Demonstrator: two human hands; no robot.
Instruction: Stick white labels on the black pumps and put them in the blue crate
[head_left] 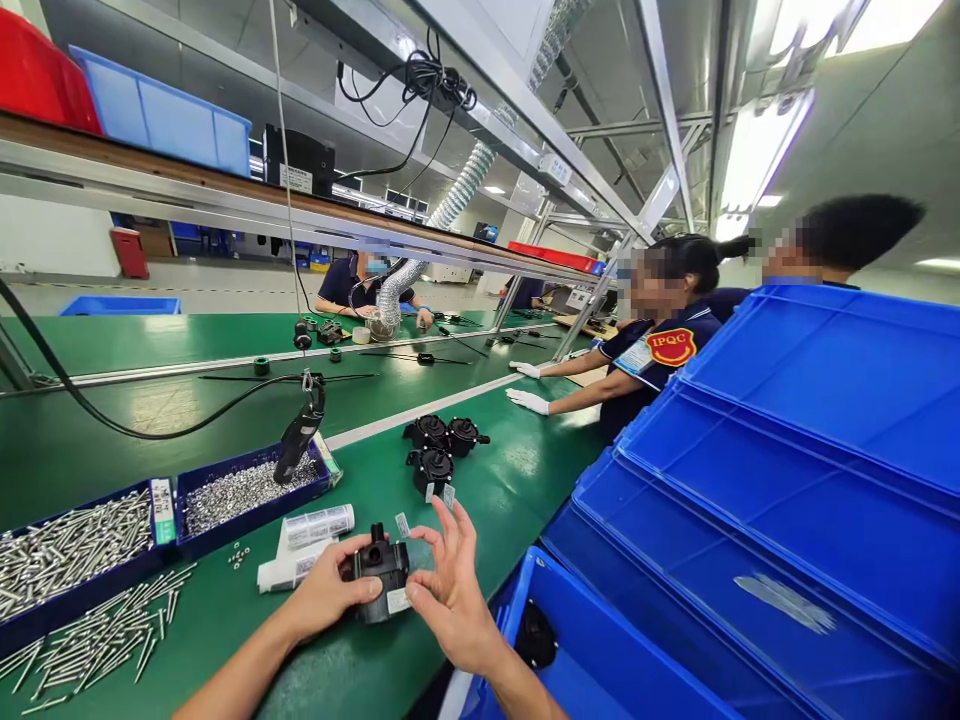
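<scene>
My left hand (330, 590) is closed around a small black pump (367, 565) with a short upright spout, holding it just above the green table. A white label (397, 600) lies on the pump's lower right side. At that label's edge, the thumb and forefinger of my right hand (457, 590) pinch together, while the other fingers spread upward. Small pale labels (403, 525) hang at its fingertips. Beyond my hands stand three similar black pumps (435, 467), grouped together. To the left, rolls of printed labels (319, 527) lie on the table.
Blue trays of screws (82, 545) and small nuts (240, 495) stand left, with loose screws (97, 630) in front. A black power screwdriver (300, 435) hangs over the nuts. Blue bins (750, 480) are stacked right, above an open blue bin (622, 650). A co-worker's gloved hands (529, 402) rest across the table.
</scene>
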